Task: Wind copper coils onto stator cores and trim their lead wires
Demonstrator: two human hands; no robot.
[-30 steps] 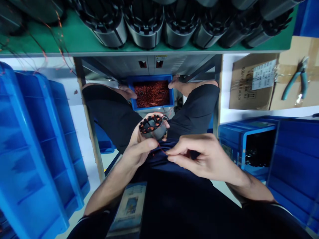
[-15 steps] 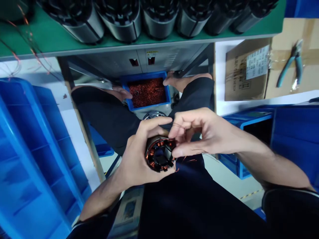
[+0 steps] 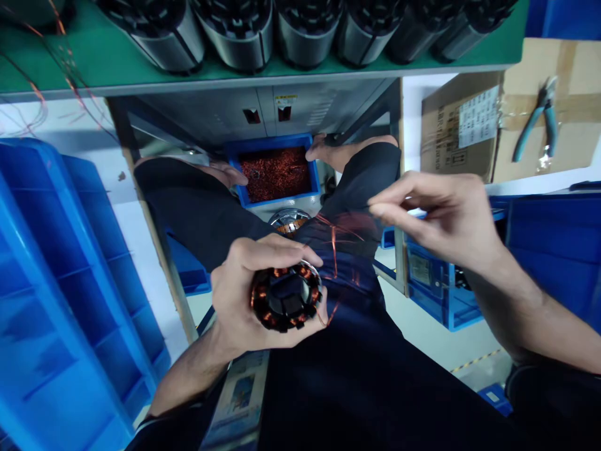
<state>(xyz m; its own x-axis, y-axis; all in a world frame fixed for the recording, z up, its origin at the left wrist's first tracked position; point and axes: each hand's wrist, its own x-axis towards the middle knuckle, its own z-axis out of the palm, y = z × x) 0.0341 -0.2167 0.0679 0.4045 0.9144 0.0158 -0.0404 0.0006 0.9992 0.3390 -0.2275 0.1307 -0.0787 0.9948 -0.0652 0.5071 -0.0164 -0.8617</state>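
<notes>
My left hand (image 3: 244,297) is wrapped round a motor stator (image 3: 286,322), a ring-shaped core with copper coils and black insulation. Its open end faces up toward me. Apart from it, on the right, my right hand (image 3: 436,210) has thumb and forefinger pinched on a thin copper wire, blurred and barely visible at the fingertips. Loose reddish copper strands (image 3: 334,250) show over my lap between the hands, smeared by motion. A short wire end sticks out by my left fingertips.
Several stators (image 3: 307,37) stand along the green bench (image 3: 235,78). Blue-handled pliers (image 3: 539,122) lie on a cardboard box (image 3: 474,125). Blue bins (image 3: 84,263) flank me. Between my feet sits a blue tray (image 3: 239,147) of copper scraps; another round metal part (image 3: 288,217) is nearer.
My right hand has moved away from the stator, up and to the right. My left hand has shifted slightly left with the stator. More loose copper strands show between them.
</notes>
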